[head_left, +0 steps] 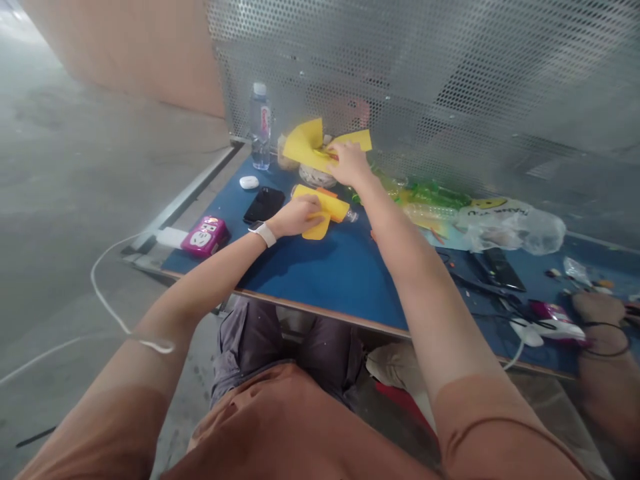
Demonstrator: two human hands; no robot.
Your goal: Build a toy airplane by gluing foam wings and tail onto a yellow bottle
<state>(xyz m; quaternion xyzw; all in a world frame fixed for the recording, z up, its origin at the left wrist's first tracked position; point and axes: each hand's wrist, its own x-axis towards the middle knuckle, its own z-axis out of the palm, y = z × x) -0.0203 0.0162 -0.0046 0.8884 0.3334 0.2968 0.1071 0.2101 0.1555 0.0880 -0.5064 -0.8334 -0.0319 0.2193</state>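
My left hand (pixel 299 215) is closed around a small bottle wrapped in yellow sheet (pixel 325 205), lying on its side on the blue table. A clear bottle neck (pixel 353 217) sticks out at its right end, and a yellow flap hangs below my fingers. Farther back, my right hand (pixel 350 165) has its fingers drawn together at a bent yellow sheet (pixel 304 145). Something small and reddish shows by those fingertips, too small to name. Beneath that sheet is a pale patterned round container (pixel 316 176), partly hidden.
On the left are a water bottle (pixel 261 127), a white earbud case (pixel 249 182), a black phone (pixel 264 204) and a purple power socket (pixel 205 236). Green plastic bottles (pixel 440 195) and a plastic bag (pixel 510 223) lie right. Another person's hand (pixel 599 310) is far right. Perforated metal stands behind.
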